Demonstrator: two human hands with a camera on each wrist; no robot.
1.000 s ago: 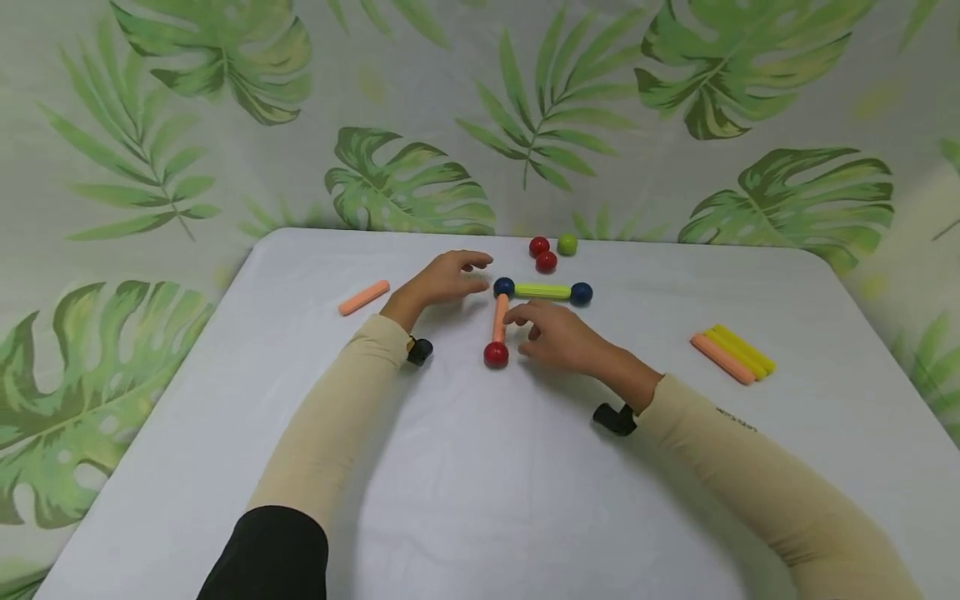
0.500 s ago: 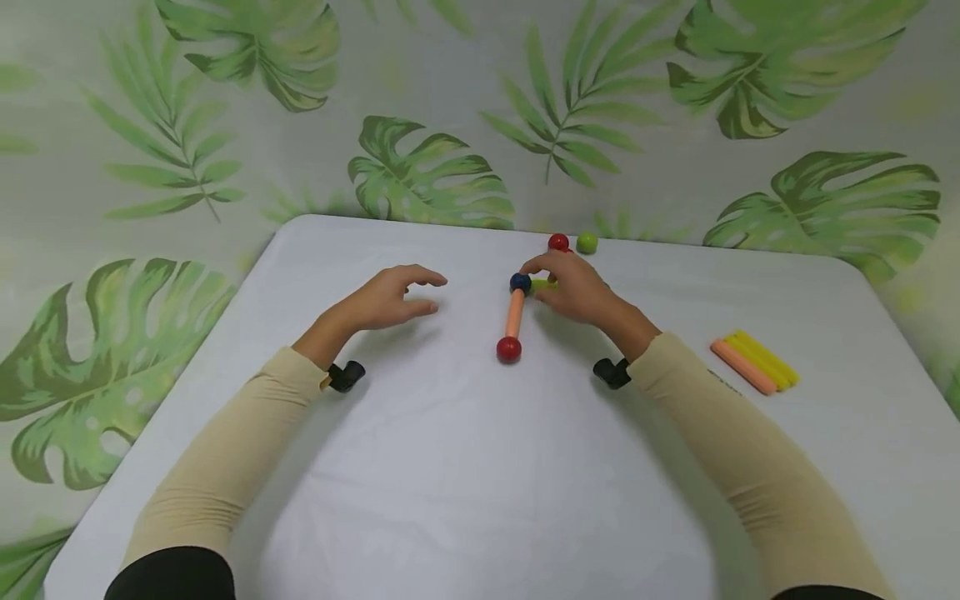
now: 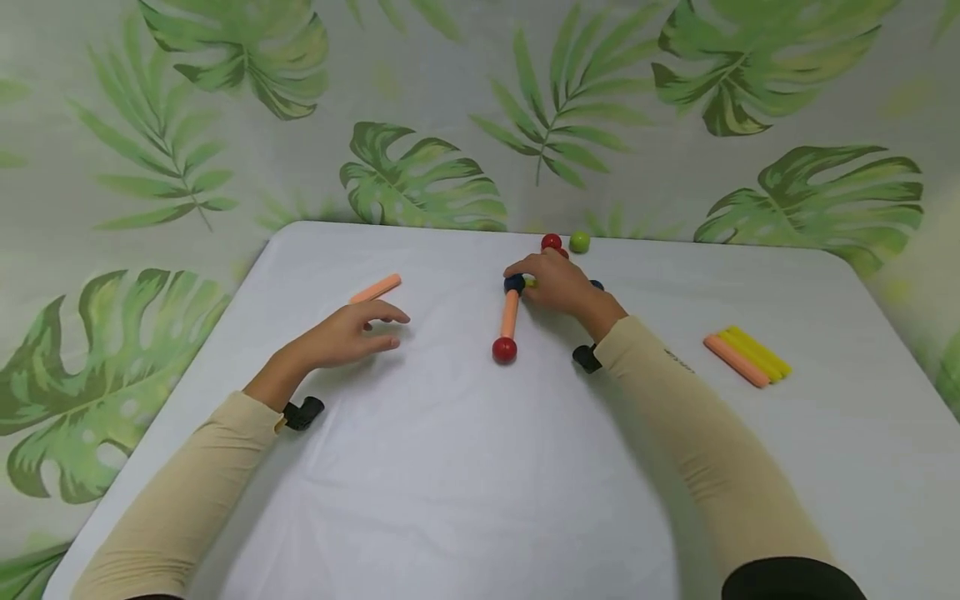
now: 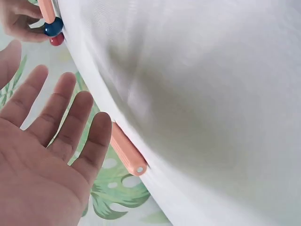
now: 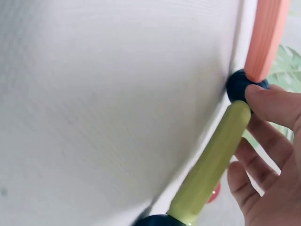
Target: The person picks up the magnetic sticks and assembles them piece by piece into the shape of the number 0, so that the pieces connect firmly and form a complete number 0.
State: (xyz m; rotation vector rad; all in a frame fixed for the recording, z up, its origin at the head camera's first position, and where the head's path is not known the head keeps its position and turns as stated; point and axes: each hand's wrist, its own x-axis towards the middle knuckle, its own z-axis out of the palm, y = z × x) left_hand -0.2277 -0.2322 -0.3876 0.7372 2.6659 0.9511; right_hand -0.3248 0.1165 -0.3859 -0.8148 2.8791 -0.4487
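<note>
My right hand (image 3: 558,285) pinches a dark blue ball (image 3: 514,285), its thumb against the ball in the right wrist view. An orange stick (image 3: 509,315) runs from that ball toward me and ends in a red ball (image 3: 505,350). From the same ball a yellow-green stick (image 5: 211,162) goes right to another blue ball (image 3: 597,285), mostly covered by the hand in the head view. My left hand (image 3: 341,335) is held over the table with fingers apart, holding nothing. A loose orange stick (image 3: 377,288) lies just beyond it, partly overlapped by the hand.
Two red balls (image 3: 551,242) and a green ball (image 3: 580,242) sit near the table's back edge, behind my right hand. On the right lies a bundle of sticks, yellow ones (image 3: 757,352) beside an orange one (image 3: 737,361). White cloth (image 3: 465,467) covers the table.
My left hand has drawn back left and toward me, away from the joined pieces. My right hand has gone from beside the orange stick up to the blue corner ball and pinches it.
</note>
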